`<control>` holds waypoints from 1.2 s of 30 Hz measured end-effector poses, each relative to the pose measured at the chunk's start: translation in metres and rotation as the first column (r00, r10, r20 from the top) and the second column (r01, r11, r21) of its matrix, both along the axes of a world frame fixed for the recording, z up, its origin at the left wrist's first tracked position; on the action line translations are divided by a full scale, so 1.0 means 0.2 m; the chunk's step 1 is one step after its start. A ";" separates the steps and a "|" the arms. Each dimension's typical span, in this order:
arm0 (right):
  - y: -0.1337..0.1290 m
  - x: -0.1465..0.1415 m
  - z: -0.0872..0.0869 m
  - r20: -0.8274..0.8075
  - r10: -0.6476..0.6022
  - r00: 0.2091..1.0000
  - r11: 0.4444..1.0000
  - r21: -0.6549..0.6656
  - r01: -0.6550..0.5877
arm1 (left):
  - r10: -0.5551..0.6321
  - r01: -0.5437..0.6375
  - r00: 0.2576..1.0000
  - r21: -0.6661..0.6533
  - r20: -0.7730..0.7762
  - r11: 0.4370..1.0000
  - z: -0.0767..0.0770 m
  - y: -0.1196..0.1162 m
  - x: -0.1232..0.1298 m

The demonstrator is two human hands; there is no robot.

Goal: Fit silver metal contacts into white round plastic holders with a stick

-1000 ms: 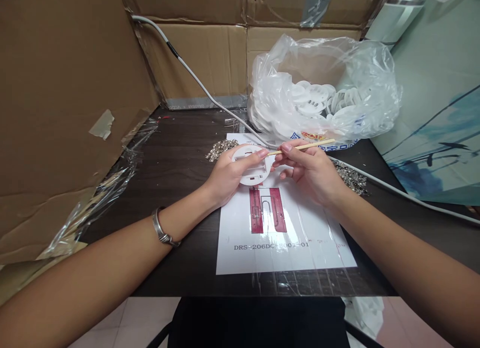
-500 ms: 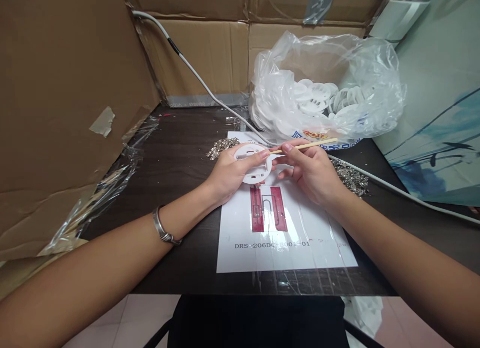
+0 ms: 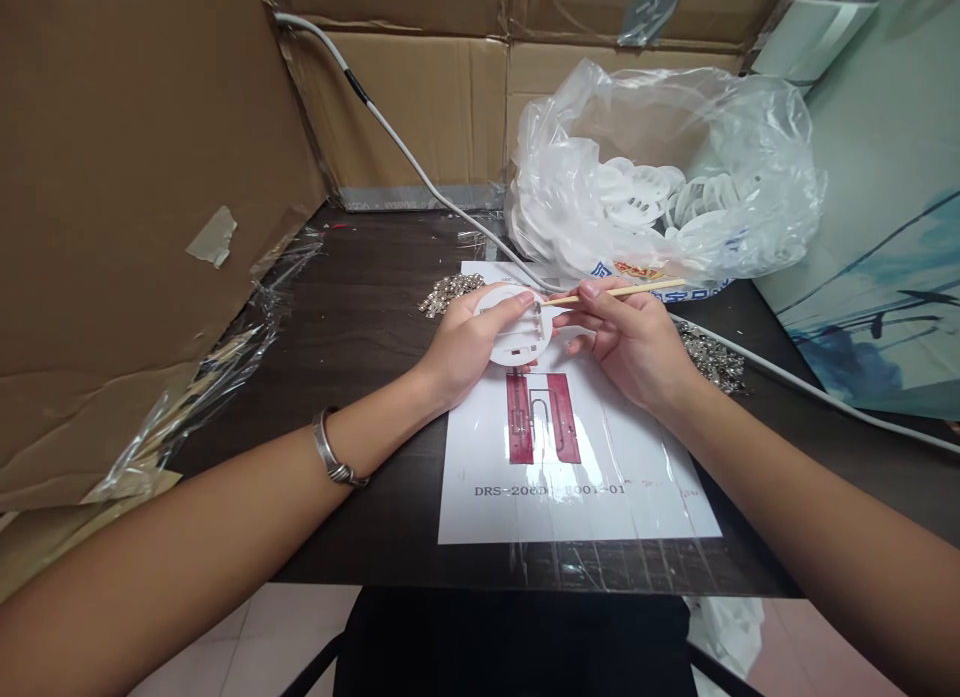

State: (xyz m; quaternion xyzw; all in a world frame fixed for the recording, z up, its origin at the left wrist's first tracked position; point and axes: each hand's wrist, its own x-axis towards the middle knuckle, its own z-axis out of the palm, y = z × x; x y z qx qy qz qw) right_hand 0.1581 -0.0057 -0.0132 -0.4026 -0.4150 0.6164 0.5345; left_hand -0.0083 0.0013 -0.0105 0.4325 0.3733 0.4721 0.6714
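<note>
My left hand point(image 3: 466, 339) grips a round white plastic disc point(image 3: 514, 345) with slots and raised ribs, its thumb lying across the face. My right hand point(image 3: 634, 342) pinches a thin wooden stick point(image 3: 637, 289), a chopstick by its look. The stick's tip meets the disc's right side near my left thumb; a small metallic piece seems to sit there, too small to make out. Below the disc lies a printed sheet point(image 3: 487, 517) with a red and white diagram point(image 3: 544, 417). Piles of small metal parts lie beside my left hand point(image 3: 450, 292) and beyond my right wrist point(image 3: 712, 362).
A clear plastic bag point(image 3: 780, 177) holding many white discs stands at the back right. A grey cable point(image 3: 420, 172) crosses the dark table point(image 3: 360, 317) behind my hands. Cardboard walls point(image 3: 420, 107) stand at the left and back, and a painted panel point(image 3: 892, 267) at the right.
The whole view has shifted slightly, moving the scene a little right. The disc is tilted a little differently in my left hand; the stick's tip remains at its right side.
</note>
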 end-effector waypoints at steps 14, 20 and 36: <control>-0.01 0.00 0.00 0.094 -0.016 0.995 0.997 0.082 0.008 | -0.010 0.012 0.999 0.032 -0.043 0.999 -0.02 0.00 -0.01; -0.01 0.00 0.00 0.030 -0.006 1.000 1.000 0.014 0.006 | -0.013 0.013 0.999 0.015 -0.045 1.000 -0.02 0.00 -0.01; -0.01 -0.02 0.00 -0.067 0.010 0.998 0.997 -0.071 -0.015 | -0.067 0.067 0.998 -0.021 0.016 0.998 0.01 0.00 -0.01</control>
